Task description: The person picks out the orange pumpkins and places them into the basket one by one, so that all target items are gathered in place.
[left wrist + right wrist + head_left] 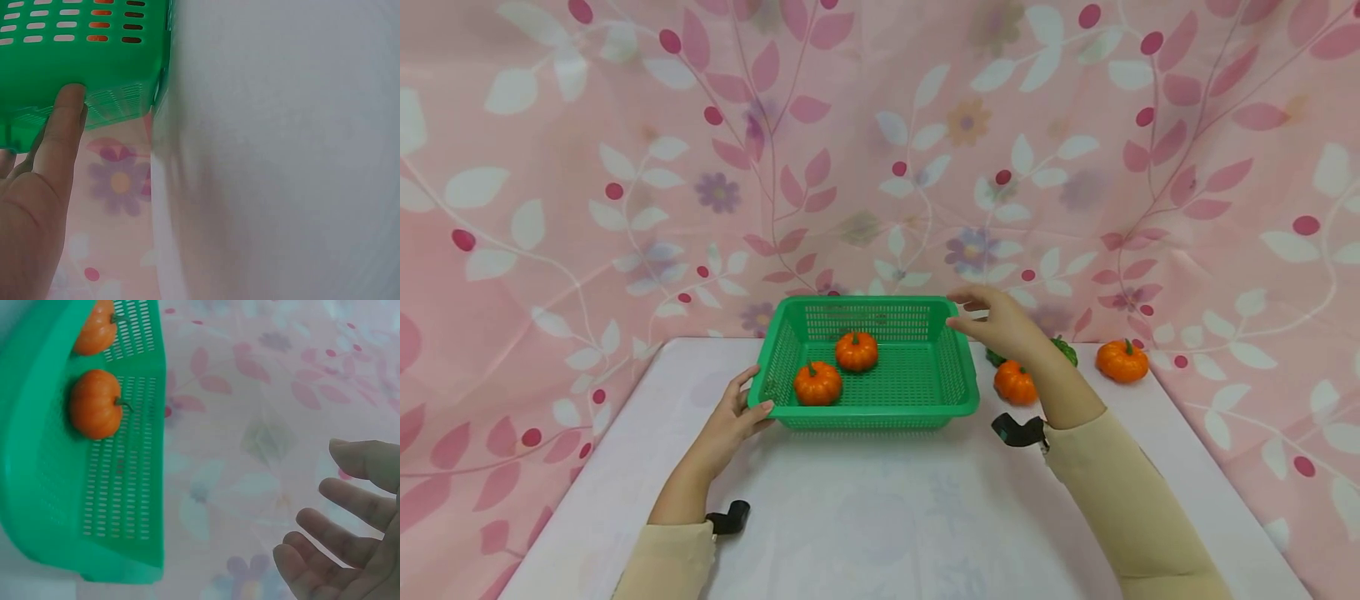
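Note:
A green plastic basket (880, 410) with slotted walls stands at the back of the table, two small orange pumpkins (817, 383) inside its left half. My left hand (730, 425) is at the basket's front left corner. Its straight thumb touches the wall in the left wrist view, and the other fingers reach along the left side. My right hand (996, 321) hovers by the back right corner of the basket, fingers spread and holding nothing. In the right wrist view, the fingers (337, 537) are apart from the basket.
Right of the basket, an orange pumpkin (1015, 383) lies below my right forearm, with green produce (1065, 352) partly hidden behind it. Another orange pumpkin (1122, 361) sits near the table's back right corner. A flowered pink curtain (880, 167) hangs behind the white table (865, 517).

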`<act>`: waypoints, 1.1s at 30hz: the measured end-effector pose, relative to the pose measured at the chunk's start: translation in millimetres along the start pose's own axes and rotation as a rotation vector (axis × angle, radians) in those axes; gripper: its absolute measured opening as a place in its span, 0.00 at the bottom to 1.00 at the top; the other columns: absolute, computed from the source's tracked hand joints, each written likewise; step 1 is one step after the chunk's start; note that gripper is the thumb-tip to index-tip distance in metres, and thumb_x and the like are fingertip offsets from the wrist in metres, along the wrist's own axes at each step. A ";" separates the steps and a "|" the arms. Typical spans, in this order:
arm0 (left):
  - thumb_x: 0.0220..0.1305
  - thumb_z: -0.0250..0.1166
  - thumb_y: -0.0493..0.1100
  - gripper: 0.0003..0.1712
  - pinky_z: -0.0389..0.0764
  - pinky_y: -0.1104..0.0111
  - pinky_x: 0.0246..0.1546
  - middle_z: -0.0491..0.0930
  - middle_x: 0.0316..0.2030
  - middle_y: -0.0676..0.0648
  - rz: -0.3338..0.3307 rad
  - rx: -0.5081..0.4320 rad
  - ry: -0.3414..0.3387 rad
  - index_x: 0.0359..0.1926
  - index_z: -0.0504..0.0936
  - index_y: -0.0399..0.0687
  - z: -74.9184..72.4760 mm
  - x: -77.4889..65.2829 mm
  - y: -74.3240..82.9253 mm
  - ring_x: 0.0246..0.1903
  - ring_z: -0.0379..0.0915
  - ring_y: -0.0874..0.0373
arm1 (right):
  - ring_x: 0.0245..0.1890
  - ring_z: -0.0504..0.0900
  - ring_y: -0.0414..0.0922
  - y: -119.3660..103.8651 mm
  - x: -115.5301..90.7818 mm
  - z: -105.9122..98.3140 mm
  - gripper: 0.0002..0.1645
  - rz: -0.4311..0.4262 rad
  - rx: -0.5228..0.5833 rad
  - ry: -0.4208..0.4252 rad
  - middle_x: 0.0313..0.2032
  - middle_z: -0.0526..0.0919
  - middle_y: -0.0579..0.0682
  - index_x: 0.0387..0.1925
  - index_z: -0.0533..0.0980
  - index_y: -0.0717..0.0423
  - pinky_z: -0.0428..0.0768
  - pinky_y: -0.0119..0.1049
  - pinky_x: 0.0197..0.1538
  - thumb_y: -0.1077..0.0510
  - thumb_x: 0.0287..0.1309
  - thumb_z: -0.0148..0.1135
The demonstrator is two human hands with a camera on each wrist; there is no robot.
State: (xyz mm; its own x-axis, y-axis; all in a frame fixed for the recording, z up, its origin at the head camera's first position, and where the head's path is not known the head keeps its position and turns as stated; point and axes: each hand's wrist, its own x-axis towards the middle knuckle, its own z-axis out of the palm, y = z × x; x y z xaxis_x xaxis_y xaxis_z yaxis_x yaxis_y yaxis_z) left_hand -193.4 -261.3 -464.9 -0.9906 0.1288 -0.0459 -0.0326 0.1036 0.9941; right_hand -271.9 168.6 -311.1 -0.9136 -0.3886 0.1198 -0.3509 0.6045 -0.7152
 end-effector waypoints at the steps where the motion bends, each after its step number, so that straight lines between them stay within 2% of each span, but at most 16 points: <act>1: 0.74 0.60 0.44 0.47 0.75 0.55 0.62 0.56 0.71 0.32 -0.001 -0.001 0.000 0.80 0.40 0.56 -0.2 0.0 -0.3 0.62 0.68 0.42 | 0.66 0.69 0.57 2.3 -2.1 -0.1 0.31 0.001 0.009 0.007 0.66 0.71 0.55 0.67 0.71 0.53 0.75 0.56 0.62 0.48 0.67 0.64; 8: 0.73 0.61 0.45 0.48 0.74 0.55 0.63 0.56 0.72 0.33 -0.009 -0.009 -0.002 0.80 0.39 0.57 -1.1 -0.8 -1.8 0.63 0.67 0.41 | 0.65 0.69 0.58 23.4 -17.1 1.6 0.29 0.030 0.075 0.058 0.65 0.72 0.55 0.66 0.72 0.53 0.75 0.56 0.63 0.48 0.67 0.64; 15: 0.73 0.61 0.45 0.48 0.74 0.56 0.62 0.55 0.72 0.33 -0.006 -0.006 0.001 0.80 0.39 0.57 -1.3 -2.3 -1.6 0.64 0.66 0.39 | 0.61 0.73 0.61 44.7 -25.8 8.7 0.25 0.023 0.072 0.211 0.64 0.71 0.59 0.63 0.74 0.58 0.78 0.55 0.60 0.54 0.68 0.63; 20: 0.74 0.61 0.44 0.47 0.76 0.58 0.61 0.56 0.71 0.32 -0.004 0.005 0.003 0.80 0.40 0.57 -1.0 -1.1 -3.1 0.58 0.73 0.51 | 0.61 0.71 0.60 59.4 -32.9 11.6 0.24 0.021 0.052 0.319 0.63 0.72 0.60 0.62 0.75 0.58 0.75 0.57 0.62 0.53 0.69 0.62; 23: 0.73 0.61 0.45 0.47 0.76 0.58 0.61 0.57 0.71 0.32 0.001 0.005 -0.001 0.80 0.40 0.58 -0.7 -0.4 -4.0 0.54 0.75 0.59 | 0.59 0.72 0.60 67.8 -37.2 12.3 0.24 0.037 0.051 0.372 0.62 0.73 0.58 0.61 0.76 0.56 0.75 0.59 0.61 0.49 0.70 0.61; 27: 0.73 0.61 0.46 0.48 0.77 0.60 0.60 0.58 0.71 0.33 0.009 0.007 -0.006 0.80 0.40 0.59 -1.0 0.0 -5.2 0.53 0.75 0.62 | 0.55 0.76 0.60 77.6 -42.2 13.1 0.24 0.042 0.053 0.450 0.59 0.75 0.57 0.58 0.77 0.56 0.77 0.59 0.58 0.46 0.70 0.61; 30: 0.73 0.61 0.46 0.47 0.77 0.60 0.60 0.57 0.71 0.33 0.016 0.010 -0.008 0.80 0.39 0.59 -1.5 0.0 -5.5 0.54 0.75 0.61 | 0.52 0.79 0.58 84.7 -45.3 12.9 0.24 0.029 0.036 0.509 0.57 0.77 0.58 0.58 0.77 0.58 0.81 0.53 0.56 0.46 0.70 0.60; 33: 0.73 0.61 0.46 0.48 0.77 0.60 0.60 0.57 0.71 0.33 0.019 0.013 -0.010 0.80 0.39 0.59 -1.6 -0.2 -4.8 0.56 0.75 0.58 | 0.49 0.80 0.56 93.0 -47.8 11.7 0.24 0.021 0.017 0.564 0.54 0.78 0.57 0.58 0.77 0.59 0.82 0.34 0.51 0.47 0.70 0.60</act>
State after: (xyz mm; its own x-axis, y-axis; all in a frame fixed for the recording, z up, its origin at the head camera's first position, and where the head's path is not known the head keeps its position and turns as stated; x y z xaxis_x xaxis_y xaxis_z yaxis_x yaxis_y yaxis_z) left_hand -193.2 -263.4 -469.4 -0.9897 0.1404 -0.0284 -0.0124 0.1134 0.9935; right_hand -258.4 235.3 -391.4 -0.8901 0.0582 0.4521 -0.3328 0.5948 -0.7317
